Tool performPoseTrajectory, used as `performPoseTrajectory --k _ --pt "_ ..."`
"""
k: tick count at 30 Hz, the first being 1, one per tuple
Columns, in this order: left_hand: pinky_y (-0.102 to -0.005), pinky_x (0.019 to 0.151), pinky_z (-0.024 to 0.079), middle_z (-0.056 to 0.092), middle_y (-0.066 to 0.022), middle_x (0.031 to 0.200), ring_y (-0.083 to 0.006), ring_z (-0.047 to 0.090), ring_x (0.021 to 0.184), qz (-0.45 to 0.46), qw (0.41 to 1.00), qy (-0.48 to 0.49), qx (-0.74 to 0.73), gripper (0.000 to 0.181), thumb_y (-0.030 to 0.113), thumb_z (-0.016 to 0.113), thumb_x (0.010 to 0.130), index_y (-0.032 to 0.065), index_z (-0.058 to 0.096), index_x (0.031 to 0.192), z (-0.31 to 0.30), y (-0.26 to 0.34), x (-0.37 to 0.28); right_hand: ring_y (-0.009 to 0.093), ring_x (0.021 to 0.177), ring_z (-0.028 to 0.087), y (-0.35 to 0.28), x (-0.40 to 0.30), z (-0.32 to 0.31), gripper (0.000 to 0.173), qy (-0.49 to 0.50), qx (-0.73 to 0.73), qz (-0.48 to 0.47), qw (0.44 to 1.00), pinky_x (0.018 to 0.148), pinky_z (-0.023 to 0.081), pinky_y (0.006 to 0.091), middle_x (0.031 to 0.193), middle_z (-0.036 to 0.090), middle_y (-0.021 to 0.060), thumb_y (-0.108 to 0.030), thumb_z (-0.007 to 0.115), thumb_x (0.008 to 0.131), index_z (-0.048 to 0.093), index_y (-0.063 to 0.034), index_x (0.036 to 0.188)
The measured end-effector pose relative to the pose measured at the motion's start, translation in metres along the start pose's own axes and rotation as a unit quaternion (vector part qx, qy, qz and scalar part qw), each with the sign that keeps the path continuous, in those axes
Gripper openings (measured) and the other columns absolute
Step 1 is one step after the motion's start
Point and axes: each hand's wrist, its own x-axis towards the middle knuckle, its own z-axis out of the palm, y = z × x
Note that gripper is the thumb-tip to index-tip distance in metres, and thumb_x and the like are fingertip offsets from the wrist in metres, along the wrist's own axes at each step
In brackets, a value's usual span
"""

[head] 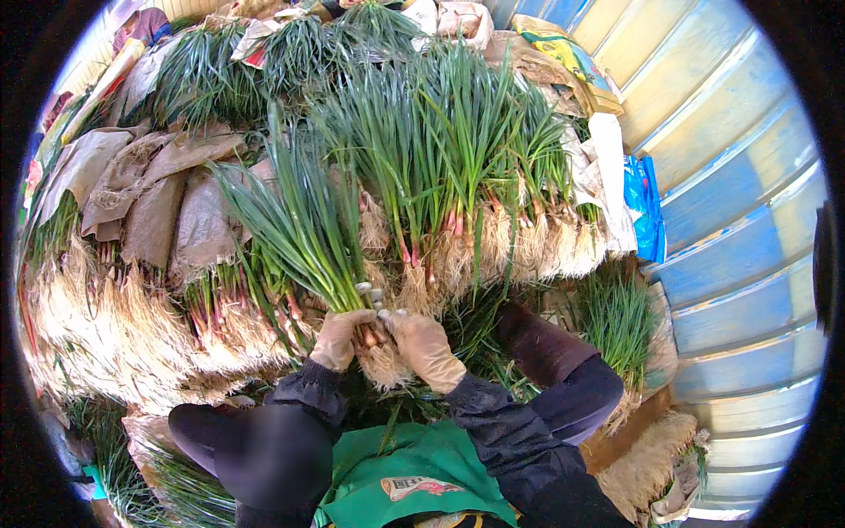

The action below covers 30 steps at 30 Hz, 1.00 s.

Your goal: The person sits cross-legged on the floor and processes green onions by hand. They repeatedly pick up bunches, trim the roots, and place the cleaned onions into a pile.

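Observation:
A bunch of green onions stands tilted in front of me, its leaves fanning up and left. My left hand, in a pale glove, is closed around the lower stems. From the right, my gloved right hand curls against the same stems just above the roots. Small whitish rounded pieces show beside its fingers; I cannot tell what they are. Below both hands hangs the bunch's tangle of pale roots. The right fingers are partly hidden by the stems.
Rows of green onions with matted roots lie ahead. Woven sacks cover some on the left. A blue bag stands by the corrugated wall. My knees flank a green apron. A person is at far left.

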Motion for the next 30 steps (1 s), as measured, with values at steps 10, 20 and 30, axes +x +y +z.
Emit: performPoseTrajectory --k 10,20,30 --pt "-0.0253 0.045 0.049 0.062 -0.0144 0.069 -0.0172 0.057 0.049 -0.012 0.999 0.028 -0.032 0.044 0.002 0.053 0.076 -0.0086 0.052 0.118 -0.017 0.011 -0.085 0.032 0.086 0.058 0.018 0.081 -0.031 0.032 0.191 0.175 0.153 0.954 0.073 0.045 0.0417 0.089 0.06 0.0158 -0.028 0.06 0.085 0.061 -0.0034 0.105" --pt "-0.0241 0.046 0.047 0.064 -0.0174 0.076 -0.019 0.059 0.053 -0.062 0.998 -0.028 -0.005 0.03 0.009 0.052 0.086 -0.0067 0.054 0.111 -0.023 -0.002 -0.079 0.029 0.087 0.062 -0.04 -0.061 0.01 0.041 -0.091 0.207 0.05 0.973 0.076 0.05 0.0362 0.101 0.063 0.0155 -0.029 0.054 0.09 0.054 0.0008 0.118" --pt "-0.0297 0.04 0.046 0.06 -0.0208 0.059 -0.0244 0.056 0.042 -0.125 0.992 0.03 0.008 0.019 0.007 0.048 0.081 -0.0073 0.056 0.072 -0.041 -0.013 -0.104 0.014 0.065 0.051 -0.083 0.008 0.057 0.022 0.06 0.769 0.409 0.488 0.051 0.045 0.0308 0.075 0.054 -0.0001 -0.027 0.05 0.093 0.057 -0.0083 0.101"
